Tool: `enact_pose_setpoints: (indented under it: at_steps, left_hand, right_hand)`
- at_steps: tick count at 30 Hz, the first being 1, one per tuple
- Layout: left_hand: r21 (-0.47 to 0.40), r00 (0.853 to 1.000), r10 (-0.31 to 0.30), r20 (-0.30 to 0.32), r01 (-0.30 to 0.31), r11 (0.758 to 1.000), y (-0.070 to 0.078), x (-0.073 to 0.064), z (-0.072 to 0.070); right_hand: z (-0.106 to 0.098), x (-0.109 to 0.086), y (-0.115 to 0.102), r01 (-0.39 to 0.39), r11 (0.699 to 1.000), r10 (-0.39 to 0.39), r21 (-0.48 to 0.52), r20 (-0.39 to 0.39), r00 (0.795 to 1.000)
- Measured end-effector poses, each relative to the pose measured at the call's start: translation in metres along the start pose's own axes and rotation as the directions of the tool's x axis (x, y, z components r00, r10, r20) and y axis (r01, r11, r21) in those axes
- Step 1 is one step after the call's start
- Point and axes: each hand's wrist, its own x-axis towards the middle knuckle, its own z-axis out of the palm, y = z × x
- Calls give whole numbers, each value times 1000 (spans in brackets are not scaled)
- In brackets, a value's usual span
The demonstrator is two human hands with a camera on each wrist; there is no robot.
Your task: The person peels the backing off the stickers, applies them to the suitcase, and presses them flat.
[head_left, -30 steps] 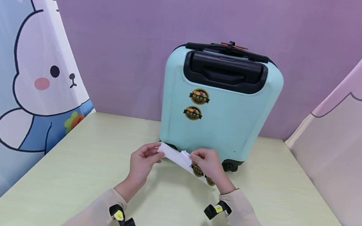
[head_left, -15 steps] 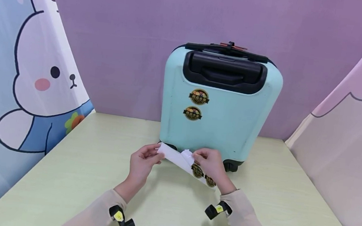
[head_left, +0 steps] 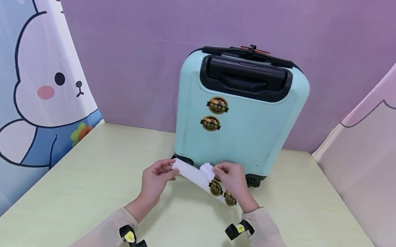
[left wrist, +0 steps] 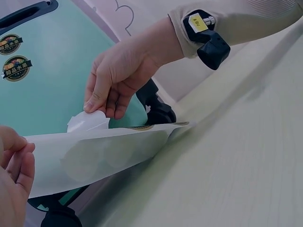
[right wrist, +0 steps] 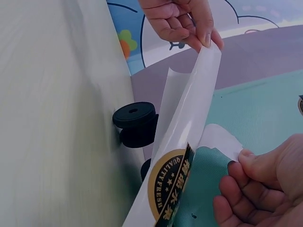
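My left hand (head_left: 156, 177) pinches one end of a white sticker sheet (head_left: 190, 172), which slants down to the right in front of the suitcase. Round black-and-gold stickers (head_left: 216, 188) remain on its right part. Between thumb and finger, my right hand (head_left: 231, 179) holds the edge of a sticker (head_left: 207, 172) with its white back showing. In the right wrist view that sticker (right wrist: 220, 140) still meets the sheet (right wrist: 199, 90) along one side. A light-blue suitcase (head_left: 239, 140) stands upright behind both hands, with two matching stickers (head_left: 217, 105) on its shell, one above the other.
The pale table (head_left: 67, 190) carries the suitcase on black wheels (head_left: 254, 181). Behind it hangs a purple backdrop (head_left: 136, 52). A rabbit-print curtain (head_left: 50, 84) borders the left side, and a pink curtain (head_left: 382, 130) the right.
My right hand has shifted slightly right, and more of the sticker's white back has come up from the sheet. The left hand stays nearly still, and the sheet's left end dips slightly.
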Motion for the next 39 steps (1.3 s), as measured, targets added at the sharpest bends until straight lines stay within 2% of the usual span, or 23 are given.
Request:
enact_pose_setpoints:
  at_steps: [8, 15, 28, 39]
  left_hand:
    - [28, 1000, -20, 0, 20, 999, -4, 1, -3]
    - [19, 1000, -30, -3, 30, 999, -7, 2, -5]
    - [45, 998, -52, -21, 52, 998, -13, 3, -9]
    - [74, 997, -76, -5, 76, 994, -20, 4, -15]
  right_hand:
    - [-1, -1, 1, 16, 999, -18, -49, -40, 999]
    - [-2, -3, 0, 15, 997, -19, -73, -53, 998]
    - [-8, -5, 2, 58, 989, -73, -139, -109, 991]
    - [-13, -7, 2, 67, 989, -83, -131, -119, 989]
